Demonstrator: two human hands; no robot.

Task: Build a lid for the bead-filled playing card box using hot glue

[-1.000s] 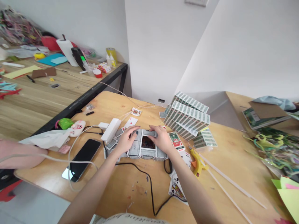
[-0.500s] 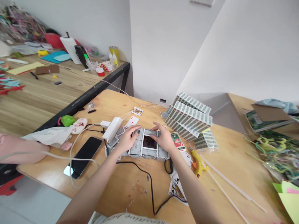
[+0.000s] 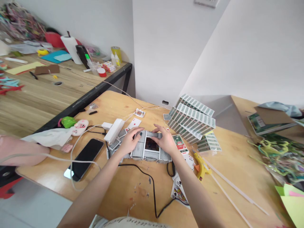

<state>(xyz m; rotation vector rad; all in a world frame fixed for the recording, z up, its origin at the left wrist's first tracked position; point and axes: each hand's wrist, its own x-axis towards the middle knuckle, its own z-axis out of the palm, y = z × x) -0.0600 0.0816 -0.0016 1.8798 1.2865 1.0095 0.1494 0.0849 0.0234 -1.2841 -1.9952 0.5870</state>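
A low box-like structure made of playing cards (image 3: 139,150), grey-patterned on top with a dark rectangular opening in its middle, lies on the table in front of me. My left hand (image 3: 130,141) grips its far left part with bent fingers. At the far right edge, beside the opening, my right hand (image 3: 165,137) pinches the structure between thumb and fingers; the fingertips are partly hidden. Loose playing cards (image 3: 135,123) lie beyond and left of it. A red and green card box (image 3: 180,143) sits just right of my right hand.
Stacked card boxes (image 3: 194,118) stand at the back right, near a yellow glue gun (image 3: 202,167) and glue sticks (image 3: 235,183). On the left are a white power strip (image 3: 114,130) and a phone (image 3: 84,160). A black cable (image 3: 153,186) winds across the table front.
The view has shifted very slightly. Both hands keep nearly the same place on the card structure.
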